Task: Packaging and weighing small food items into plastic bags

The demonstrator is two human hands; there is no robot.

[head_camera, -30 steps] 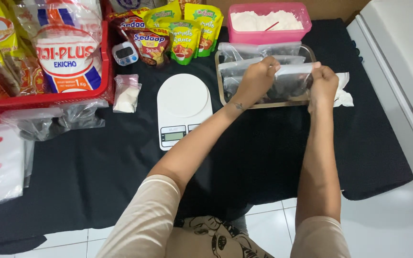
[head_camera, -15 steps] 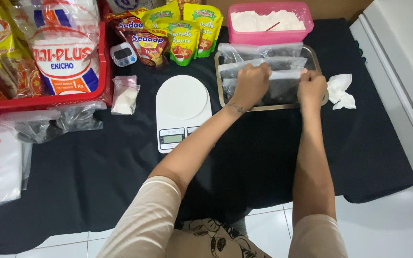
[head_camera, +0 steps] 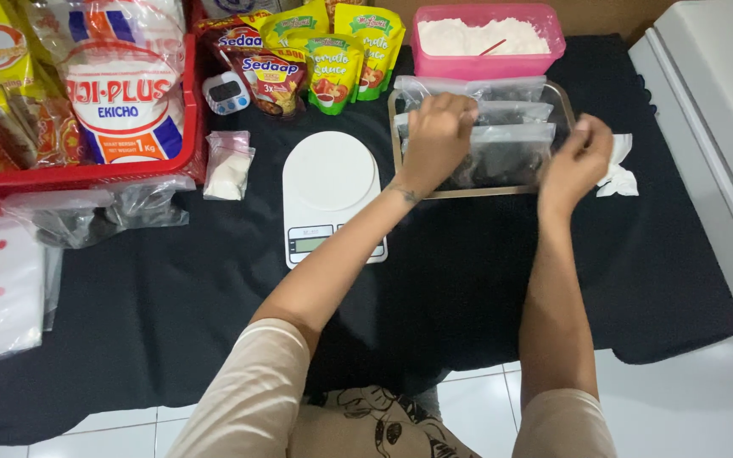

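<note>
Hands work over the rectangular metal tray, upper right of frame: left hand presses down, fingers together, on the clear zip bag of dark contents; right hand hovers half-curled, empty, beside the tray's right edge. Likely bag-arranging; next needs a firm pinch on the seal.

Three clear zip bags of dark stuff in one metal tray. One white kitchen scale. One pink tub of white powder. One small timer. One red basket. One crumpled tissue. Two hands: left hand, right hand.
</note>
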